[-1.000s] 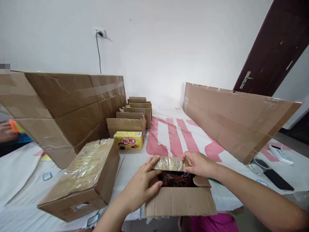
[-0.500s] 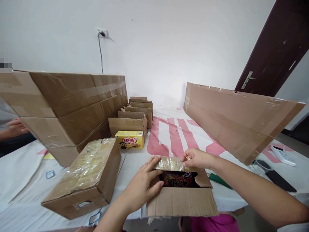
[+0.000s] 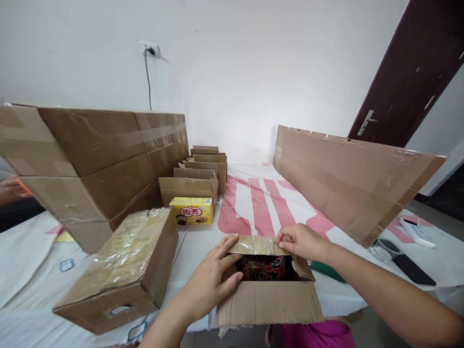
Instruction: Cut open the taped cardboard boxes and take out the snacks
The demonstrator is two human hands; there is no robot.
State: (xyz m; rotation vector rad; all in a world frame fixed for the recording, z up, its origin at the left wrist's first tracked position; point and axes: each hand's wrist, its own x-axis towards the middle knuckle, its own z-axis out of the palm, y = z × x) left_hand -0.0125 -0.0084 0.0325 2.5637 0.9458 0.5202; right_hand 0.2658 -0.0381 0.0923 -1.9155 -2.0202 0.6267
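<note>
A small cardboard box [image 3: 270, 302] stands at the table's front edge, its near flap hanging outward. Through the opening shows a dark red printed packet [image 3: 264, 268], partly hidden inside. My left hand [image 3: 213, 270] grips the box's left side, fingers over the far corner and thumb at the opening. With bent fingers, my right hand [image 3: 299, 243] pinches the right end of the taped far flap [image 3: 253, 245]. Left of these hands lies a larger taped cardboard box [image 3: 126, 256] with a hand hole in its end. A yellow snack box [image 3: 191, 211] stands beyond it.
Several open cartons [image 3: 188, 188] line up behind the yellow box. Tall cardboard panels stand left [image 3: 97, 140] and right [image 3: 348, 179]. At right lie a black strap-like object [image 3: 413, 268], a clear cup [image 3: 387, 249] and a green item [image 3: 328, 271]. Another person's hand [image 3: 12, 191] shows far left.
My hands keep nearly the same hold on the box; the right fingers have shifted slightly along the flap. The view has moved a little. An orange item now shows by the other person's hand.
</note>
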